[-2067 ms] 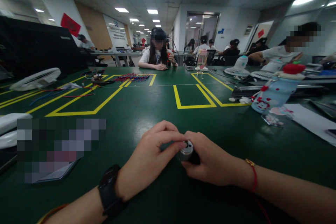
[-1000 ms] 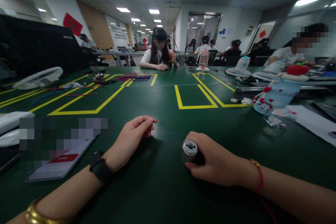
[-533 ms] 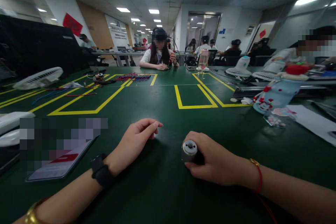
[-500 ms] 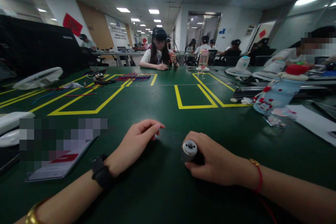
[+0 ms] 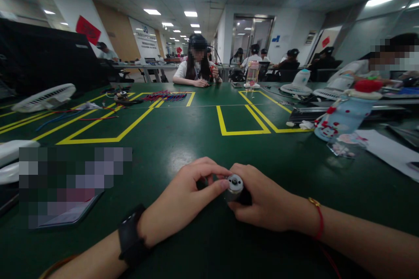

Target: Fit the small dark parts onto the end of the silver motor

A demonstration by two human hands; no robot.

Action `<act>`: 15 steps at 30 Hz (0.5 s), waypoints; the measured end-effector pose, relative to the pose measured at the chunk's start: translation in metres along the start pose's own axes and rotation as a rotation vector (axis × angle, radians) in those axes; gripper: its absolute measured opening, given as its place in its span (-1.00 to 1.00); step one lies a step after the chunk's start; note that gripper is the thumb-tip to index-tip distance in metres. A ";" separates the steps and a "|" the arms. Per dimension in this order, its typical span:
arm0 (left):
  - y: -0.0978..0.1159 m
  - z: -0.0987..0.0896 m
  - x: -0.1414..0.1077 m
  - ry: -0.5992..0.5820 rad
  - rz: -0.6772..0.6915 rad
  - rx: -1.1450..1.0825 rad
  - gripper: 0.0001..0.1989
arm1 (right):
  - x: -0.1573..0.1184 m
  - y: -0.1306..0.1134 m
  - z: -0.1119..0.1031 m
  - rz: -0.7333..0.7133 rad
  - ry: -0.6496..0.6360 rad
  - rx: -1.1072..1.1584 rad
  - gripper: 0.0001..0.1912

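Note:
A small silver cylindrical electric motor [image 5: 235, 188] stands upright at the near middle of the green table, its flat end with a central shaft facing up. My right hand [image 5: 262, 196] is closed around its right side, thumb in front and fingers behind. From the left, my left hand [image 5: 199, 185] reaches to the motor's upper rim. Its thumb and index fingertip are brought close together against the rim, and its other fingers curl underneath, partly hidden. Whatever part of the motor lies inside my right palm is out of sight.
Yellow tape [image 5: 88, 141] marks areas on the green table [image 5: 183, 135]. To the left lie a phone [image 5: 70, 220] and a white fan [image 5: 46, 97]. Red and blue wires [image 5: 166, 96] are farther back. A blue bottle [image 5: 347, 115] stands right. A person [image 5: 196, 67] sits opposite.
My left hand has moved right, and its thumb and index finger now meet the motor's upper rim. My right hand still holds the motor in nearly the same place.

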State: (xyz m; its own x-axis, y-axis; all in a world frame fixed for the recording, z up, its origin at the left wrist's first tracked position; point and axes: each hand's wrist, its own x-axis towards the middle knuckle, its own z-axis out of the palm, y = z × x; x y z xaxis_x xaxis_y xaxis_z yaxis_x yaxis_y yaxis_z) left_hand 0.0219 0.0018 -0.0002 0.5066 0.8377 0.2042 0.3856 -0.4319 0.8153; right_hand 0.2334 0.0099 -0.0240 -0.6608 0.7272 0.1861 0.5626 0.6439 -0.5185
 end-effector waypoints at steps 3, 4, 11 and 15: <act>0.003 0.002 0.001 0.020 0.037 0.023 -0.81 | 0.001 -0.002 0.000 0.002 -0.007 -0.016 -0.72; 0.004 0.002 0.001 0.025 0.044 0.027 -0.81 | 0.002 -0.003 0.000 -0.001 -0.007 -0.021 -0.72; 0.006 0.006 0.006 0.051 0.047 0.015 -0.85 | 0.002 -0.003 0.001 -0.027 0.007 -0.030 -0.76; 0.005 0.007 0.006 0.087 0.061 -0.016 -0.85 | 0.002 -0.003 0.001 -0.021 -0.001 -0.040 -0.75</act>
State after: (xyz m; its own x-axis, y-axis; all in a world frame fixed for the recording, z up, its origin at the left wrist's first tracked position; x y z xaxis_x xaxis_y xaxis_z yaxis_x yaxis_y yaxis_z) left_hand 0.0324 0.0020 0.0013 0.4600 0.8360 0.2992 0.3434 -0.4783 0.8083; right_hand 0.2298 0.0095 -0.0224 -0.6731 0.7132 0.1958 0.5680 0.6680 -0.4808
